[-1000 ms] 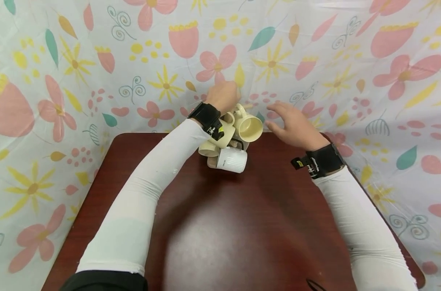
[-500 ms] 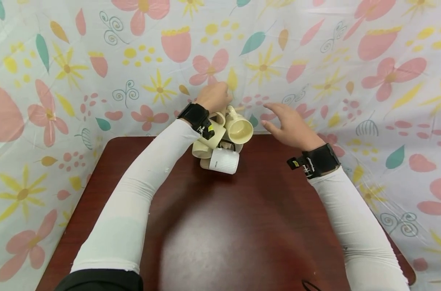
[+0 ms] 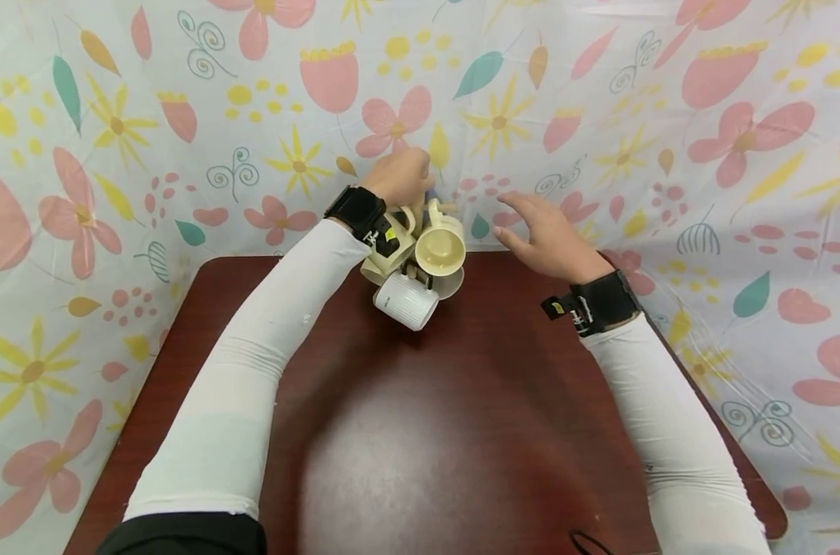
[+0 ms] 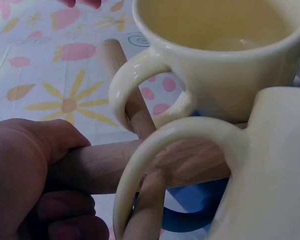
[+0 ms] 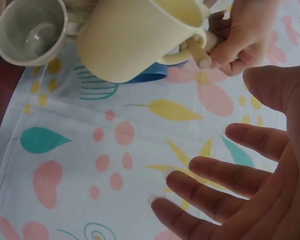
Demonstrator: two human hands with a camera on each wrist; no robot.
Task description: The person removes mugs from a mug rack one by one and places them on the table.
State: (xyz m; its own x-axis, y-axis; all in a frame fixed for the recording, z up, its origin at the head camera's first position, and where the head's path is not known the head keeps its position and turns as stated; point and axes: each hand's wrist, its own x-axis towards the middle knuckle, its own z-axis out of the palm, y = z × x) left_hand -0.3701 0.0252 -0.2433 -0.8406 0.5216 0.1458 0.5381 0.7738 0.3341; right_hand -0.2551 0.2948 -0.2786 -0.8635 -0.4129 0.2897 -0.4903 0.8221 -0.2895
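Note:
My left hand (image 3: 401,176) grips the top of the wooden post (image 4: 100,167) of a mug stand, fingers curled round it. Mugs hang by their handles from its pegs. In the head view a cream mug (image 3: 441,248) faces forward, and a white ribbed mug (image 3: 404,301) with a dark handle hangs lower. Part of a blue mug (image 5: 149,75) shows behind a cream mug in the right wrist view, beside a pale grey mug (image 5: 32,35). My right hand (image 3: 548,237) is held right of the stand, fingers spread, touching nothing. The stand's base is hidden.
The stand is at the back edge of a dark red-brown table (image 3: 475,401). A floral cloth (image 3: 503,69) hangs close behind it. A thin black cord (image 3: 589,541) lies at the front.
The stand with its mugs has turned under my left hand; the white mug has swung left and now points toward the lower right. My right hand keeps nearly the same pose.

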